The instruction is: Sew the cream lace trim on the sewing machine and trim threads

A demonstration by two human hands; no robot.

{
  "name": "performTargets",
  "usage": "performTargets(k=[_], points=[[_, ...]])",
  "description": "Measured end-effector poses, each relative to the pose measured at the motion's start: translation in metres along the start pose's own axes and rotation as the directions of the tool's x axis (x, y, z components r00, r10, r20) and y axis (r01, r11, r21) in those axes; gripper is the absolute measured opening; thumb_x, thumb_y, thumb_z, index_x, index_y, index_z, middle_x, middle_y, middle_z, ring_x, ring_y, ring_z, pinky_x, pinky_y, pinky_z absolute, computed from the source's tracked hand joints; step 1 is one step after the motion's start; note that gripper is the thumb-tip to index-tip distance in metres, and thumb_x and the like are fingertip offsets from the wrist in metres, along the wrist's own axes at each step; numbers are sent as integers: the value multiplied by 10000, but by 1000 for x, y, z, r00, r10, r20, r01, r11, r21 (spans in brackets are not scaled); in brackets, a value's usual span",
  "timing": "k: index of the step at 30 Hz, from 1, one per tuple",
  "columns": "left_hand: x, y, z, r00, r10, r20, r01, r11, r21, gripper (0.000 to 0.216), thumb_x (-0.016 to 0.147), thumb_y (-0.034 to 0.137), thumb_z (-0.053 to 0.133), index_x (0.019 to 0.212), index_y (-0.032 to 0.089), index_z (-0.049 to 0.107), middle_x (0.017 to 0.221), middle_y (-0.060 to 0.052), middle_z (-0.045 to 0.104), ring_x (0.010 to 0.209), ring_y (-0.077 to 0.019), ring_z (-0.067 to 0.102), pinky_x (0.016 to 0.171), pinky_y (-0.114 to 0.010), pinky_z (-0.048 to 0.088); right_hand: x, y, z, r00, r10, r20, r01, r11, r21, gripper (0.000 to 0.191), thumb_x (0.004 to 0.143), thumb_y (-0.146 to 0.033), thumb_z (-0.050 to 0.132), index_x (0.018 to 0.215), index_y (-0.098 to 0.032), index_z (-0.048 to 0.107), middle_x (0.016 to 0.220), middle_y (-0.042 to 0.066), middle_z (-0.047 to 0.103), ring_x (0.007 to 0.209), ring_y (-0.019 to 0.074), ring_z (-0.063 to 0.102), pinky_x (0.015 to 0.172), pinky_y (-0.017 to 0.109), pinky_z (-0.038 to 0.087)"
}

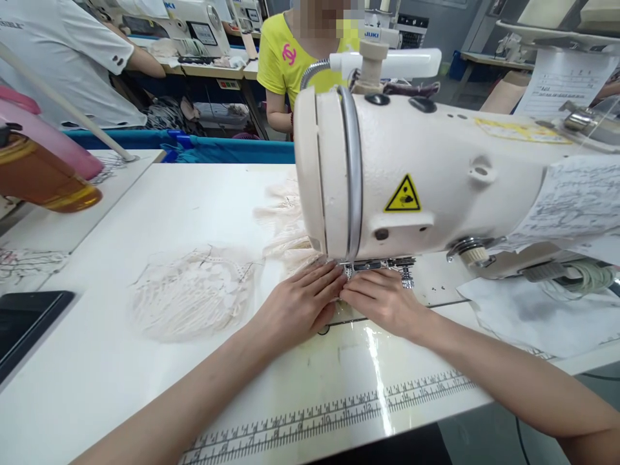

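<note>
Lace lies under the foot of the sewing machine, mostly bunched on its far left side, so I judge the seam well along, with only the bit under my fingers left. My left hand and right hand lie flat on the bench, fingers straight and together, pressing the cloth down, fingertips nearly meeting, pinching nothing.

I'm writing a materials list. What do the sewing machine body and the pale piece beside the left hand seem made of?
The sewing machine body is probably painted metal: cream, hard-looking, with a soft sheen. The pale piece beside the left hand seems to be lace-like cloth: matte, with open holes and loose threads.
</note>
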State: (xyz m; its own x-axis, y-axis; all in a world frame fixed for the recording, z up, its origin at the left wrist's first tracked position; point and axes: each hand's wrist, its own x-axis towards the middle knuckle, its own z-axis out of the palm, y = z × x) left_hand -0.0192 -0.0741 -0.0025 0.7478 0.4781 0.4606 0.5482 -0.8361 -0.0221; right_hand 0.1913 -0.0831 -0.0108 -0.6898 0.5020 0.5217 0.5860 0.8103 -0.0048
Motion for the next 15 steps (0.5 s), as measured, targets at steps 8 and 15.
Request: performTargets(k=[8,15], points=[[1,2,0,1000,-16,7,16,999,49,344,923,196,459,1196,72,628,1212,-124,657,1122,-253,633,964,-416,552,-3,4,2,1000,11,14,-10,1000,-20,253,888,-8,467,975,-177,634,971,10,695,940,138,597,800,279,461],[4,5,0,1000,-20,-5,21,995,101,330,930,216,462,1165,74,646,1187,-123,671,1095,-259,648,933,-410,570,0,6,-2,997,50,60,-49,999,-17,277,876,18,486,958,-199,639,973,4,692,887,127,604,800,275,446]])
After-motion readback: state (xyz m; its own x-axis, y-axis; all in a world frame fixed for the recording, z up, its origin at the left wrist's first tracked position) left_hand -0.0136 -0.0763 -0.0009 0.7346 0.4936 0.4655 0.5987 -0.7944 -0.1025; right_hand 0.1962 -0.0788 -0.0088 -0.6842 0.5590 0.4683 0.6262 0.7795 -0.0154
